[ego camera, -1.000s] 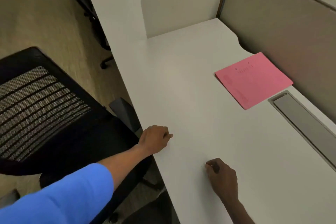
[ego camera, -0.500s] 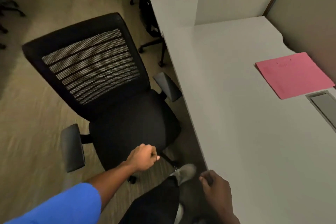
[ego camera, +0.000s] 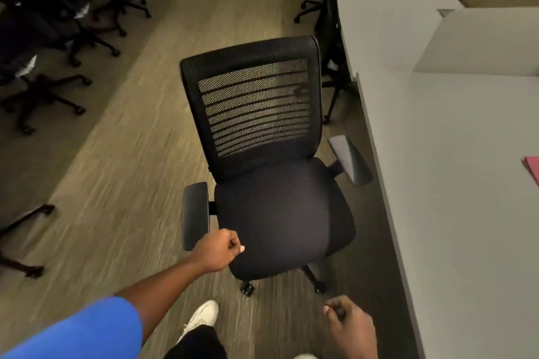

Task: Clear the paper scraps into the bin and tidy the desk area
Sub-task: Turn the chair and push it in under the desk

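Paper scraps are nowhere I can pick out on their own; if any are in play, they are inside my two closed fists, and the view is too soft for me to say so. My left hand [ego camera: 217, 251] is curled tight, hovering at the front left corner of the office chair [ego camera: 271, 160], just beside its left armrest [ego camera: 194, 214]. My right hand [ego camera: 351, 326] is curled too, low over the floor [ego camera: 122, 160] next to the desk [ego camera: 455, 172] edge; whether either grips anything I cannot tell. No bin shows anywhere in this view, so I judge I have yet to find it.

Risks from here: a loose fist could let small bits fall onto the striped carpet, where they would be hard to spot. The chair sits right in my path, its wheeled base near my shoe [ego camera: 202, 316], so a careless step could catch it. A pink folder [ego camera: 532, 167] lies at the desk's far right edge.
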Motion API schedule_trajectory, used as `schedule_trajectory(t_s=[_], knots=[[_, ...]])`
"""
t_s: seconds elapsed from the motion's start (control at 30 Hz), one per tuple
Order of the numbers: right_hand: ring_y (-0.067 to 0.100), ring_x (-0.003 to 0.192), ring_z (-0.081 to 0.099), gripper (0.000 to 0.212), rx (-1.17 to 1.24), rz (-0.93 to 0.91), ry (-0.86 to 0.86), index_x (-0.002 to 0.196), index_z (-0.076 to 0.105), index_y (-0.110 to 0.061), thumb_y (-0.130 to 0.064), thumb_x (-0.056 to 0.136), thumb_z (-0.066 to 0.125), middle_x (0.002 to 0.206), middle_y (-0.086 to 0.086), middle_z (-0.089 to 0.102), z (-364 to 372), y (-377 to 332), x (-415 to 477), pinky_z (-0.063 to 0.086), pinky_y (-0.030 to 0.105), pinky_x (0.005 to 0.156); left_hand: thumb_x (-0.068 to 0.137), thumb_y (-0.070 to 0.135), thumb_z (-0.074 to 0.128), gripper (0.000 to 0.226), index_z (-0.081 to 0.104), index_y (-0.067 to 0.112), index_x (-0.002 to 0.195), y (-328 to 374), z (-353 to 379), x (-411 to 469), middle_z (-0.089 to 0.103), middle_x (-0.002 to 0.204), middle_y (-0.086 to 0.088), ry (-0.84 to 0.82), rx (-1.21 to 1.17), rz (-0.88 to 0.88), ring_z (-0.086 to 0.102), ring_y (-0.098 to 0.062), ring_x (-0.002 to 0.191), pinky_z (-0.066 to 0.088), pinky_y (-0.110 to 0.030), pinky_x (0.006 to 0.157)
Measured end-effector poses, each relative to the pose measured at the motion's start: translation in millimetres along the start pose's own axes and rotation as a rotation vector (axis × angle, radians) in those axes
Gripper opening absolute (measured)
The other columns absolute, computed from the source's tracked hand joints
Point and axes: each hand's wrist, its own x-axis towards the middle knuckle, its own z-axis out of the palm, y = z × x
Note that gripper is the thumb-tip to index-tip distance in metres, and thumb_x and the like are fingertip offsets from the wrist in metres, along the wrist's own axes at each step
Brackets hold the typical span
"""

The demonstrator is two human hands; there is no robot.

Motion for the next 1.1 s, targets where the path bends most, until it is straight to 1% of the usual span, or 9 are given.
schedule_trajectory(t_s=[0.27, 0.47, 0.6, 0.67, 0.77, 0.83, 0.9, 1.0, 1.1], knots=[[0.014, 0.088, 0.074, 0.006, -0.030, -0.076, 0.023, 0.091, 0.074, -0.030, -0.036, 0.091, 0.075, 0.085, -0.010, 0.078, 97, -123, 21, 0.051, 0.031, 0.076, 0.099, 0.031, 0.071, 0.019, 0.078, 0.014, 0.094, -107, -125, 64, 0.080, 0.088, -0.005, 0.158, -0.036, 0.004, 0.075, -0.024, 0.083, 0.059, -0.041, 0.079], [0.008, 0.081, 0.073, 0.008, 0.064, -0.127, 0.019, 0.094, 0.072, -0.035, -0.040, 0.089, 0.077, 0.081, -0.016, 0.076, 180, -220, 35, 0.059, 0.034, 0.074, 0.096, 0.040, 0.075, 0.033, 0.076, 0.008, 0.086, -156, -219, 135, 0.077, 0.080, -0.009, 0.268, -0.100, 0.068, 0.071, -0.026, 0.074, 0.055, -0.041, 0.072], [0.020, 0.101, 0.072, 0.037, 0.042, -0.120, -0.012, 0.116, 0.066, -0.034, -0.056, 0.086, 0.073, 0.106, -0.011, 0.074, 214, -273, 39, 0.056, 0.036, 0.082, 0.086, 0.054, 0.081, 0.047, 0.072, 0.013, 0.106, -151, -267, 171, 0.073, 0.092, 0.002, 0.311, -0.255, 0.085, 0.067, -0.012, 0.081, 0.049, -0.028, 0.066], [0.024, 0.112, 0.067, 0.057, 0.011, -0.120, -0.015, 0.130, 0.057, -0.033, -0.061, 0.083, 0.072, 0.123, -0.005, 0.065, 224, -292, 39, 0.055, 0.040, 0.089, 0.078, 0.068, 0.081, 0.071, 0.066, 0.015, 0.123, -142, -285, 181, 0.070, 0.103, 0.005, 0.280, -0.348, 0.104, 0.068, -0.011, 0.095, 0.051, -0.025, 0.074], [0.026, 0.128, 0.057, 0.077, -0.026, -0.143, -0.029, 0.146, 0.042, -0.029, -0.064, 0.083, 0.072, 0.141, 0.002, 0.053, 234, -311, 45, 0.053, 0.047, 0.103, 0.066, 0.084, 0.078, 0.117, 0.045, 0.013, 0.153, -125, -305, 192, 0.061, 0.146, -0.006, 0.202, -0.450, 0.129, 0.062, -0.022, 0.131, 0.054, -0.040, 0.108], [0.028, 0.134, 0.051, 0.087, -0.093, -0.153, -0.031, 0.152, 0.036, -0.027, -0.066, 0.083, 0.071, 0.146, 0.004, 0.050, 239, -320, 53, 0.047, 0.047, 0.111, 0.065, 0.083, 0.079, 0.130, 0.032, 0.010, 0.162, -115, -315, 200, 0.050, 0.161, -0.012, 0.160, -0.537, 0.159, 0.053, -0.026, 0.144, 0.048, -0.045, 0.118], [0.027, 0.137, 0.049, 0.092, -0.139, -0.162, -0.034, 0.155, 0.032, -0.026, -0.066, 0.082, 0.072, 0.148, 0.004, 0.049, 245, -327, 61, 0.044, 0.047, 0.114, 0.069, 0.076, 0.082, 0.128, 0.030, 0.005, 0.162, -104, -321, 207, 0.049, 0.163, -0.014, 0.103, -0.637, 0.193, 0.052, -0.027, 0.148, 0.044, -0.046, 0.122], [0.028, 0.137, 0.050, 0.095, -0.176, -0.177, -0.059, 0.155, 0.029, -0.024, -0.064, 0.081, 0.073, 0.148, 0.005, 0.050, 253, -334, 70, 0.044, 0.048, 0.113, 0.079, 0.063, 0.084, 0.092, 0.055, 0.007, 0.146, -96, -325, 213, 0.065, 0.147, -0.011, 0.018, -0.728, 0.255, 0.063, -0.029, 0.136, 0.041, -0.054, 0.125], [0.029, 0.137, 0.049, 0.099, -0.200, -0.179, -0.082, 0.157, 0.025, -0.021, -0.062, 0.081, 0.075, 0.150, 0.007, 0.048, 262, -337, 71, 0.046, 0.049, 0.113, 0.089, 0.055, 0.078, 0.080, 0.051, 0.009, 0.149, -89, -319, 218, 0.064, 0.148, -0.003, 0.016, -0.726, 0.266, 0.061, -0.022, 0.137, 0.045, -0.052, 0.122]])
